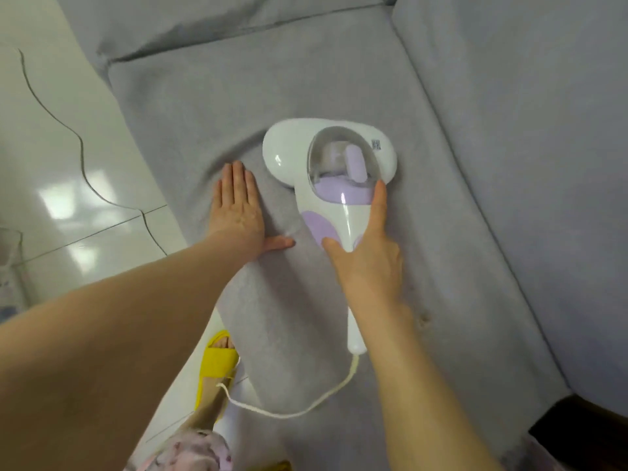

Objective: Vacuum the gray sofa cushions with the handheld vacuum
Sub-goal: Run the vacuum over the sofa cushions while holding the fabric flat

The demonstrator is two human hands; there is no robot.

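A white and lilac handheld vacuum (326,161) lies head-down on the gray sofa seat cushion (339,79), its clear dust cup facing up. My right hand (367,260) holds its handle from above, forefinger stretched along the body toward the dust cup, thumb on the lilac patch. My left hand (238,209) lies flat on the cushion just left of the vacuum, fingers straight and thumb spread, pressing the fabric, which wrinkles around the fingertips. The vacuum's white cord (299,407) trails off the cushion's front edge.
The gray backrest (543,130) rises on the right. On the left is glossy white tile floor (68,147) with a thin dark cable (81,154) across it. A foot in a yellow slipper (214,365) stands by the cushion's edge. A dark object (584,433) sits at the lower right.
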